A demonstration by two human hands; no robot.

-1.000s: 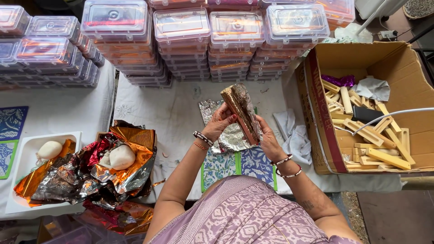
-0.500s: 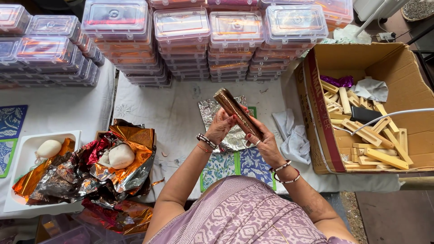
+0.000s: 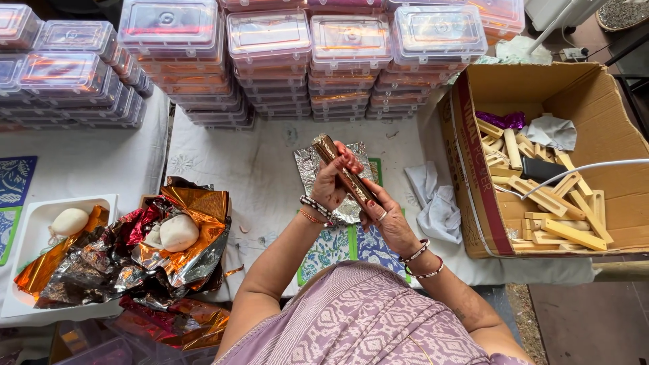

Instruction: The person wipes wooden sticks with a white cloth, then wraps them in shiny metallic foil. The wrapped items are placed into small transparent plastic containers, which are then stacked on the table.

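A long stick wrapped in shiny copper foil [image 3: 342, 170] is held slantwise above the table by both hands. My left hand [image 3: 332, 181] grips its upper part, fingers curled over the foil. My right hand [image 3: 387, 220] holds the lower end from below. Under them lies a crinkled silver foil sheet [image 3: 312, 167] on the white cloth. Both wrists wear bangles.
Stacks of clear plastic lidded boxes [image 3: 270, 54] line the back. An open cardboard box [image 3: 473, 162] with several wooden sticks stands at the right. A heap of orange, red and silver foil [image 3: 169, 250] with white lumps [image 3: 177, 232] lies left, beside a white tray [image 3: 27, 223]. A white cloth [image 3: 436, 203] lies near the box.
The loose foil that stood out around the stick has been rolled tight against it. Both hands have closed in and shifted slightly left along the stick.
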